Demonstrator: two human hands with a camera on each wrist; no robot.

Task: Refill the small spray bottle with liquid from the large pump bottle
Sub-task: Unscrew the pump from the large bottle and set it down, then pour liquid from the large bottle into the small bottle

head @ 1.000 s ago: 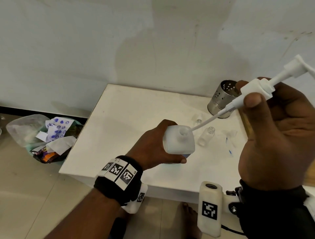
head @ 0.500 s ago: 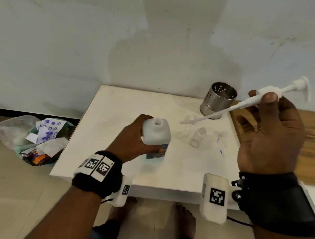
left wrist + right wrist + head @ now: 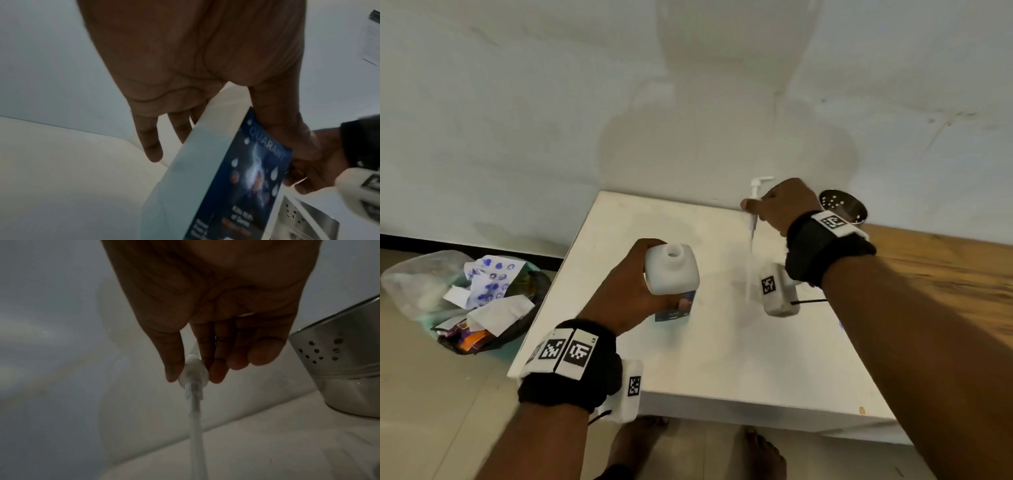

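Note:
My left hand (image 3: 635, 287) grips the large white square bottle (image 3: 673, 274), which stands on the white table with its neck open. In the left wrist view the bottle's blue label (image 3: 242, 175) faces the camera, with my fingers (image 3: 151, 146) behind the bottle. My right hand (image 3: 777, 205) reaches to the back of the table and pinches the white pump head (image 3: 756, 186) by its collar (image 3: 193, 369). The pump is upright and its clear dip tube (image 3: 195, 426) hangs down toward the tabletop. The small spray bottle is not visible; my right forearm and wrist camera cover that area.
A perforated steel cup (image 3: 844, 205) stands just right of my right hand, close to the wall. The low white table (image 3: 722, 363) adjoins a wooden surface (image 3: 945, 267) on the right. A bag of rubbish (image 3: 465, 298) lies on the floor at left.
The pump came out of the large bottle. My right hand carried it from near my face to the back of the table and turned it upright. My left hand kept hold of the bottle.

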